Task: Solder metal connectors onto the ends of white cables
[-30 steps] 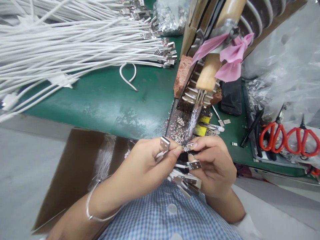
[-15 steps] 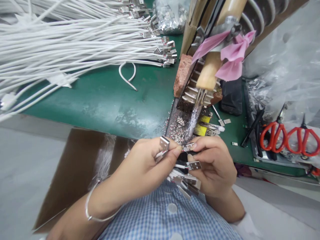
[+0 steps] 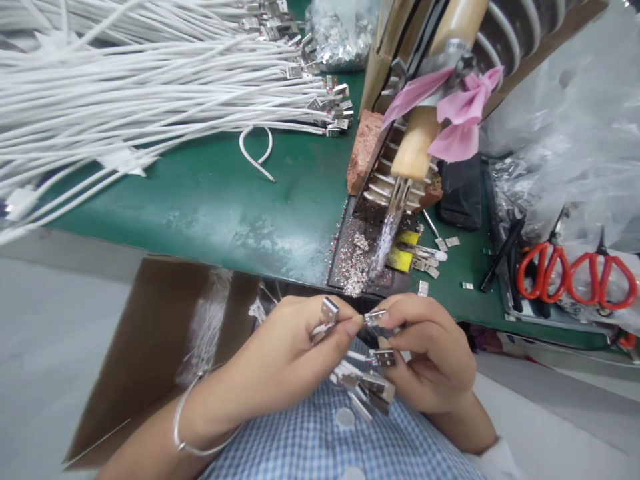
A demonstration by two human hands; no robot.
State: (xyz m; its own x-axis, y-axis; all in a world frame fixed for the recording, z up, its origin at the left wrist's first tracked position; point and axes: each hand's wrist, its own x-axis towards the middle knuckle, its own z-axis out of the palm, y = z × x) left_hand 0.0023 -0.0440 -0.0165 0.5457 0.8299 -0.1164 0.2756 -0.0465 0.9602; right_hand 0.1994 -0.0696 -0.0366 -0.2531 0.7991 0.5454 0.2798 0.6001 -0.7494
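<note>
My left hand is closed round white cables, and one small metal connector sticks up above its fingers. My right hand pinches another metal connector at its fingertips and holds a bunch of connector ends in the palm. Both hands meet just below the table edge, over my blue checked shirt. A soldering iron with a wooden handle points down at a tray of solder scraps right above the hands.
A big bundle of white cables with metal ends covers the green table at the left. Red-handled scissors and plastic bags lie at the right. A brown cardboard box sits under the table edge.
Both hands have dropped slightly lower and nearer to my body, away from the iron's tip. The grip on the connectors looks the same.
</note>
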